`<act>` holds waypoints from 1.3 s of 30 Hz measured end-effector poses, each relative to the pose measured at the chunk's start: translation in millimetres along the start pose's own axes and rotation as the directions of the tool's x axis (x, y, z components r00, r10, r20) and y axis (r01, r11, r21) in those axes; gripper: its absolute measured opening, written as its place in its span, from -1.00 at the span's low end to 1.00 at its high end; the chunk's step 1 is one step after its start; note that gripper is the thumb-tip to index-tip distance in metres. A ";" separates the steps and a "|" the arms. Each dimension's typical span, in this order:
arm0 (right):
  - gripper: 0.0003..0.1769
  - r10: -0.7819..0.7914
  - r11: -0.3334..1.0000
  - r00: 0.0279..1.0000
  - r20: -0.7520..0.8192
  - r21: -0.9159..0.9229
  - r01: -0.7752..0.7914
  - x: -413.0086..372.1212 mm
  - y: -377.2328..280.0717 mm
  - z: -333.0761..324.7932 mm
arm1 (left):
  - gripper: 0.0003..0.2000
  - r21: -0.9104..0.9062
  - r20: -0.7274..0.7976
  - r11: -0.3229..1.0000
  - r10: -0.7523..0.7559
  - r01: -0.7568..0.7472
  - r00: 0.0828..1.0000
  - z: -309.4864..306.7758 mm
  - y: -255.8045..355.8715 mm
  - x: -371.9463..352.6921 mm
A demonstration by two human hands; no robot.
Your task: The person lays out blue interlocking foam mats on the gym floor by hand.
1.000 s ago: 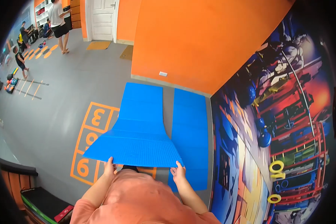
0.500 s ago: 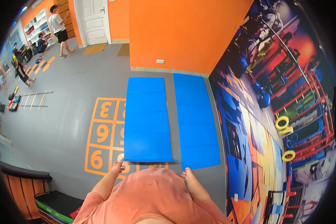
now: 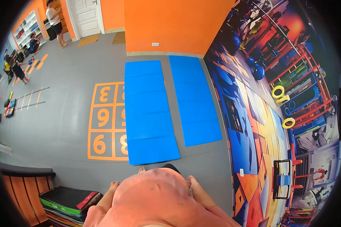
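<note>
Two long blue exercise mats lie side by side on the floor: the left mat [image 3: 151, 102] flat over part of an orange number grid, the right mat [image 3: 197, 102] nearer the mural wall. My left hand [image 3: 114, 185] hangs beside my torso, below the left mat's near edge and apart from it. It holds nothing, fingers loosely apart. On the other side of my body, my right hand [image 3: 192, 182] is below the near end of the right mat, with nothing in it and its fingers partly showing. A bare foot [image 3: 141, 170] shows just below the left mat.
Stacked folded mats [image 3: 68, 200] stand at lower left beside a dark-topped rail [image 3: 26, 171]. An orange wall [image 3: 166, 26] rises beyond the mats, and a mural wall [image 3: 250, 125] runs along the right. Several people are at the far left, near white shelves [image 3: 28, 30].
The left mat's near edge has dropped flat onto the floor, out of my left hand. Both hands have drawn back toward my body, and the view has shifted.
</note>
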State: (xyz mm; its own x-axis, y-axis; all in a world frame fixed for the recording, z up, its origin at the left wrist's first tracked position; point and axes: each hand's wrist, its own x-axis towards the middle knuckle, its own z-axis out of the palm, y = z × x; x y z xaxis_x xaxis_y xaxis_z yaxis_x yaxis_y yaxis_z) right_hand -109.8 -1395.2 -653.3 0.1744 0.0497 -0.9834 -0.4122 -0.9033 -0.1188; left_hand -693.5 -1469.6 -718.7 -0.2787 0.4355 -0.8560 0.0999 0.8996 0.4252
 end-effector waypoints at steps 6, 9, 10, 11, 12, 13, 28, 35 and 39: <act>-0.50 -0.199 0.975 0.980 -0.018 -0.106 0.196 -26.7 -13.0 -44.3 | -0.61 0.049 0.012 0.998 0.035 -0.036 0.999 42.1 -8.0 -40.6; -0.50 -0.334 0.931 0.941 0.056 -0.134 0.339 -42.1 -26.9 -75.2 | -0.63 0.094 -0.043 0.992 0.084 -0.080 0.996 81.7 6.4 -54.8; -0.52 -0.434 0.867 0.894 0.107 -0.220 0.447 -58.8 -31.5 -85.9 | -0.63 0.085 -0.039 0.992 0.099 -0.095 0.994 95.5 11.0 -46.7; -0.54 -0.525 0.780 0.835 0.164 -0.300 0.549 -67.2 -34.5 -100.4 | -0.64 0.074 -0.034 0.991 0.115 -0.112 0.993 112.2 12.9 -39.6; -0.54 -0.535 0.780 0.832 0.148 -0.293 0.553 -66.2 -34.0 -119.4 | -0.64 0.079 -0.017 0.989 0.125 -0.123 0.992 130.3 19.3 -41.0; -0.57 -0.616 0.662 0.760 0.207 -0.387 0.642 -61.5 -32.6 -141.2 | -0.65 0.062 -0.039 0.986 0.160 -0.157 0.986 149.4 31.6 -44.4; -0.66 -0.671 0.669 0.736 0.090 -0.352 0.654 -23.5 -38.4 -346.1 | -0.56 0.408 0.122 0.746 0.526 -0.526 0.841 343.6 94.3 -136.6; -0.63 -0.781 0.527 0.612 0.125 -0.395 0.753 -39.5 -122.2 -325.7 | -0.56 0.647 0.133 0.718 0.225 -0.257 0.965 347.1 85.9 -125.6; -0.62 -0.871 0.423 0.486 0.070 -0.396 0.815 -34.0 -157.6 -329.6 | -0.61 0.666 0.025 0.695 0.345 -0.273 0.938 370.8 133.3 -108.0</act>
State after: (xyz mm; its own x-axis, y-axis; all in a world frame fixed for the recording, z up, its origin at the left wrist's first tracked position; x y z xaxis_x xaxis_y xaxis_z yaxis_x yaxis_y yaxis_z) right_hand 244.0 -1394.9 -555.9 0.3818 0.8407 -0.3841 0.3219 -0.5105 -0.7974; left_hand -296.0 -1384.5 -678.7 -0.2037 0.7195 -0.6639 0.7812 0.5282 0.3328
